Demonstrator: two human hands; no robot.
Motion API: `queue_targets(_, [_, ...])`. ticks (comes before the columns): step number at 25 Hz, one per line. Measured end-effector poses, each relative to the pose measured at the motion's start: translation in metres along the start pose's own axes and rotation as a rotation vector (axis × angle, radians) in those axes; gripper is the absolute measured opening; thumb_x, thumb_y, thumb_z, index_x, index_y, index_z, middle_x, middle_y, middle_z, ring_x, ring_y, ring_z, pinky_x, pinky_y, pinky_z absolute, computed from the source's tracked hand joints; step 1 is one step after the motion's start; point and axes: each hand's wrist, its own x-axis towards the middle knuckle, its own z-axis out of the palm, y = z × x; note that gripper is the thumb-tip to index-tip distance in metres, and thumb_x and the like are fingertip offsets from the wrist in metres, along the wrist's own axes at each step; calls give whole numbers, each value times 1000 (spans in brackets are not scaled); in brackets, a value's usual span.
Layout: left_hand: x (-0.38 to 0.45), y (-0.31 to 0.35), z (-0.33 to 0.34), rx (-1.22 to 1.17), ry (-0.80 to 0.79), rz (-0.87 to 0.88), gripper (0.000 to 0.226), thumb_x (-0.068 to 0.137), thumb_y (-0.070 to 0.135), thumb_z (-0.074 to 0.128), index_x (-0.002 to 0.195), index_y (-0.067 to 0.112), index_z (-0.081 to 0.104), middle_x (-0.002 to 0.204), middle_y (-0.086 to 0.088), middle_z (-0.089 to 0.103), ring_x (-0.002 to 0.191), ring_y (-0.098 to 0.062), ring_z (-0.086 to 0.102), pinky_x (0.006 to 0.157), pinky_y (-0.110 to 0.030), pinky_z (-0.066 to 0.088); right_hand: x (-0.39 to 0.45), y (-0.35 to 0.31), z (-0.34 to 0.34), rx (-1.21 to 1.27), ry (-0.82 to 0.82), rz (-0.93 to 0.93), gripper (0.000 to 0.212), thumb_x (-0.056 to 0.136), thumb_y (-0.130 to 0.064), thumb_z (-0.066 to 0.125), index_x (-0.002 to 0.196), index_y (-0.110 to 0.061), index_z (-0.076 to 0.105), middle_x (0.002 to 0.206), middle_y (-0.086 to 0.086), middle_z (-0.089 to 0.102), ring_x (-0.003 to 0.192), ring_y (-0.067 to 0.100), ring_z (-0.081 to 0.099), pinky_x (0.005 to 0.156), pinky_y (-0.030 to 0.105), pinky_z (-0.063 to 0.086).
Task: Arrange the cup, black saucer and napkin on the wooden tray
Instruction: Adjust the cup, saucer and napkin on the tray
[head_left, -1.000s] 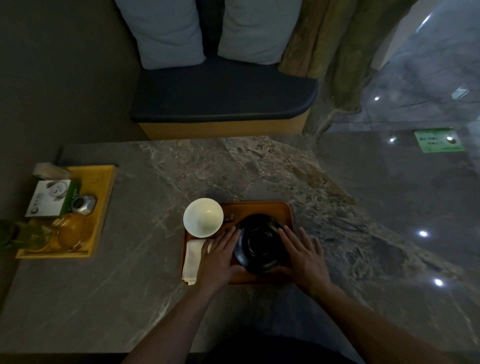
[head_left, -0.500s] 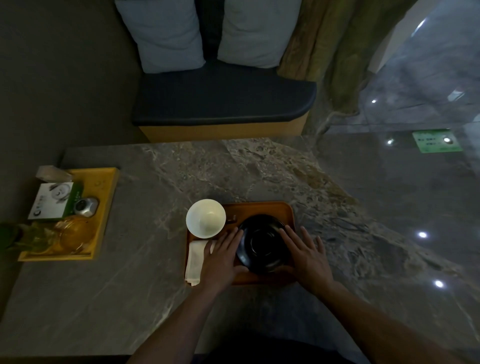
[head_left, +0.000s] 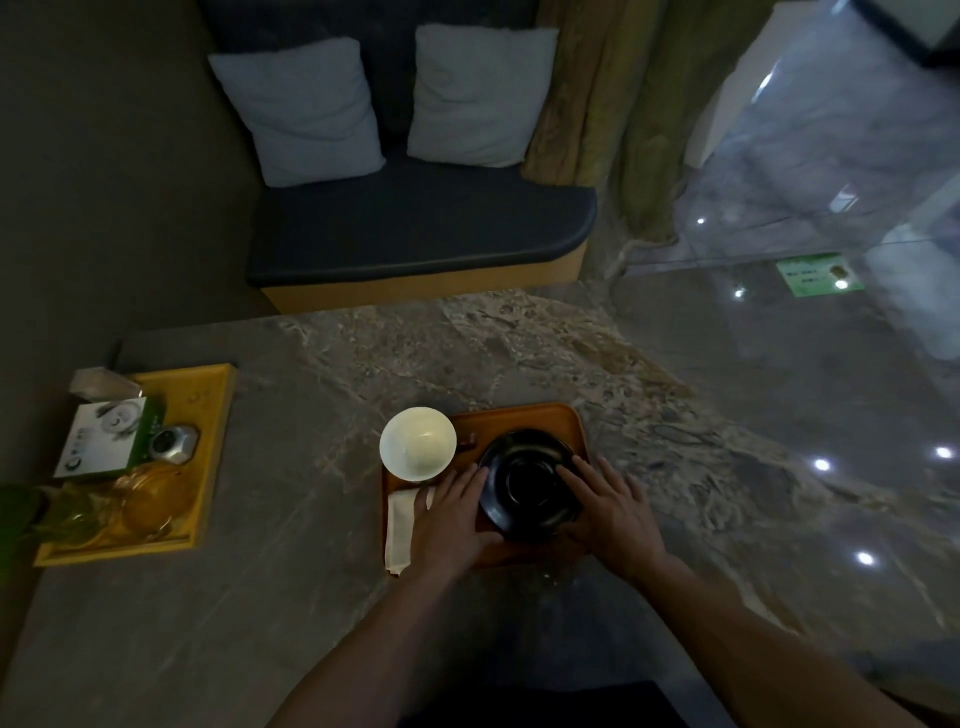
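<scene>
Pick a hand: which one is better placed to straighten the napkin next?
Left, probably. The left hand already lies partly over the napkin at the wooden tray's left edge. The right hand is on the far side of the black saucer.

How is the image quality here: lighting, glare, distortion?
Head view: dim and underexposed overall; the black saucer shows little detail, while the white cup stands out bright. Head view: small ceiling-light glare spots on the glossy floor. Head view: wide-angle bending at the edges; both hands reasonably sharp.
</scene>
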Motion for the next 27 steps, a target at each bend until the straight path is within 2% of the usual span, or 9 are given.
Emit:
queue_targets(3, [-15,-6,-5,-82,-2,-24,81,82,51,68,150,31,30,158,7,32,148,-15,23,119,-44,15,-15,-8,2,-19,15,-14,67,90,-60,46,149,-36,26,161,-6,17,149,23,6,117,49,11])
queue_targets(5, [-17,-13,-3,-110,-26,-13,69,83,51,67,144,31,42,151,6,44,141,-14,35,118,-42,23,-12,-7,2,-26,1,-27,60,90,-62,44,143,-36,38,158,-7,27,148,22,12,115,47,14])
queue_targets(8, [-45,-12,-13,-98,27,-14,53,88,50,62,136,30,52,143,5,53,131,-13,47,110,-35,37,-24,-7,-12,-71,43,-100,53,88,-66,42,133,-38,50,149,-11,41,144,19,21,111,44,19])
queue_targets(12, [-72,-20,-21,-117,-75,-89,44,89,42,65,129,25,58,136,3,58,122,-15,53,102,-29,44,-31,-7,-14,-63,72,-206,53,88,-70,37,131,-42,51,142,-13,50,136,16,35,108,41,22])
queue_targets(15, [-95,-25,-27,-84,-182,-176,36,86,37,68,120,25,64,126,2,63,108,-16,60,92,-33,53,-36,-7,-14,-75,25,-284,44,92,-60,42,131,-42,49,141,-11,50,131,18,40,106,40,27])
queue_targets(17, [-107,-31,-30,-60,-221,-217,36,82,39,70,116,28,65,123,4,65,106,-16,61,86,-31,52,-37,-9,-12,-132,-36,-314,39,93,-53,47,127,-35,53,138,-6,53,126,21,44,105,41,31])
queue_targets(19, [-116,-36,-33,-57,-226,-254,41,80,42,72,118,31,64,127,6,63,112,-16,58,87,-30,47,-38,-11,-12,-163,-69,-330,39,92,-50,49,126,-32,55,136,-3,54,124,22,45,104,41,34])
queue_targets(22, [-123,-43,-39,-53,-245,-265,54,74,49,74,124,33,61,133,6,59,119,-19,55,97,-35,47,-42,-17,-11,-170,-59,-357,41,92,-50,49,129,-34,53,139,-5,52,126,22,44,104,41,33])
queue_targets(27, [-125,-70,-51,11,-295,-228,59,76,41,75,132,34,56,136,4,57,121,-20,54,98,-38,48,-42,-39,-2,-188,-46,-376,39,91,-51,48,129,-42,52,143,-7,48,133,21,38,106,43,28])
